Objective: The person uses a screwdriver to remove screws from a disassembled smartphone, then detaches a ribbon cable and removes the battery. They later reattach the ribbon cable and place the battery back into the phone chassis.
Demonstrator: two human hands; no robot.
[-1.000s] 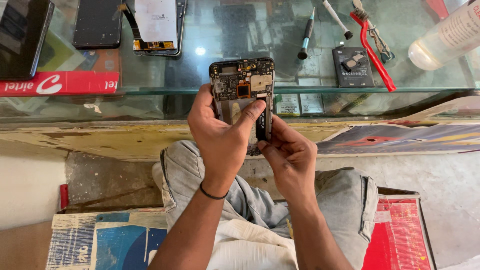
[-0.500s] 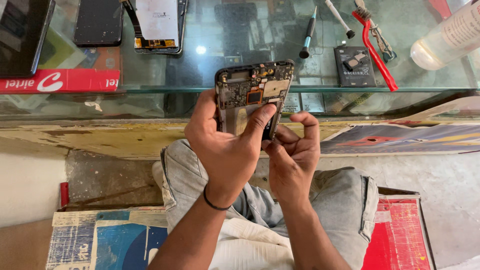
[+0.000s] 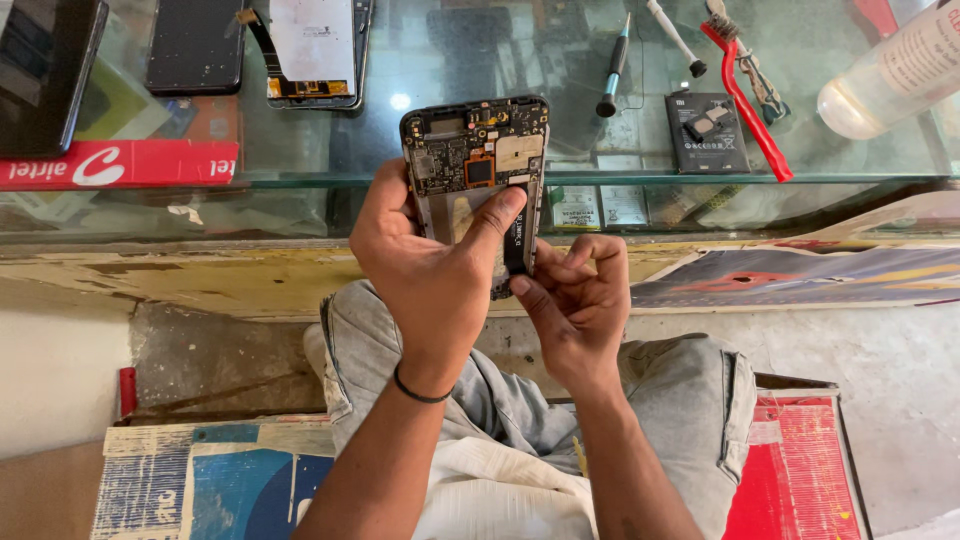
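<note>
- Glass-topped table (image 3: 300, 130); bare concrete floor below, worn painted edge.
- On the glass: dark phones, a screen panel (image 3: 312, 45), battery (image 3: 706, 130), screwdriver (image 3: 613, 70), red-handled tool (image 3: 745, 100), clear bottle (image 3: 890, 70).
- Opened phone (image 3: 478, 165), back off, circuit board exposed, held upright above the table edge.
- Left hand (image 3: 430, 270): fingers closed round the phone body.
- Right hand (image 3: 578, 300): fingers pinched at the phone's lower right edge.

clutter on our glass counter

we see a screwdriver (image 3: 612, 68), a flat black battery (image 3: 707, 132), red-handled pliers (image 3: 745, 90), a clear plastic bottle (image 3: 890, 72), a detached screen panel (image 3: 312, 50) and two dark phones (image 3: 196, 45).
</note>
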